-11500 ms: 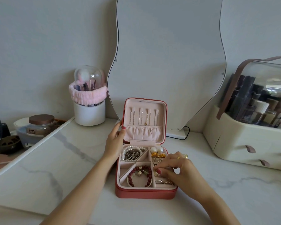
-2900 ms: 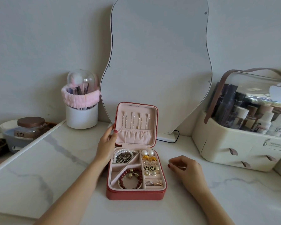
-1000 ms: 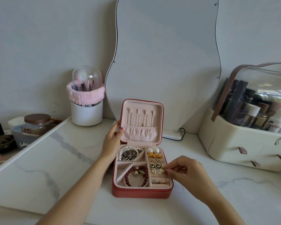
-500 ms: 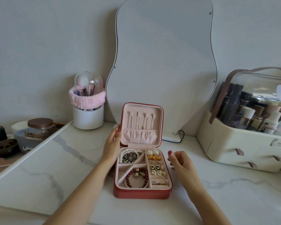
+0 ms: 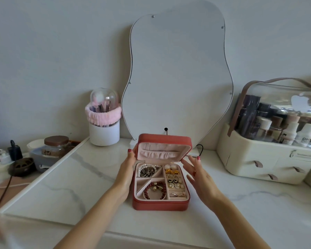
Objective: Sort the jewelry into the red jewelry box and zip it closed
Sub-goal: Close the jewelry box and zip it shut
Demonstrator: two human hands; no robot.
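The red jewelry box point(image 5: 160, 205) sits on the white marble table, its pink-lined lid point(image 5: 164, 140) tipped forward over the tray, about half shut. The tray holds a red bead bracelet point(image 5: 154, 191), a pearl strand point(image 5: 147, 169), gold earrings point(image 5: 172, 171), black-and-white studs point(image 5: 172, 182) and rings point(image 5: 177, 194), each in its own compartment. My left hand point(image 5: 127, 169) grips the lid's left edge. My right hand point(image 5: 198, 177) hovers open just right of the box, fingers spread near the lid's right corner, a ring on one finger.
A wavy mirror point(image 5: 178, 72) leans on the wall behind the box. A white brush holder point(image 5: 104, 130) with a pink band stands back left. A cream cosmetics organizer point(image 5: 269, 155) fills the right. A glass jar point(image 5: 56, 146) and small items lie beyond the table's left edge.
The lid has swung down from upright to about half shut under my left hand. My right hand left the earring compartment and rose beside the lid's right corner.
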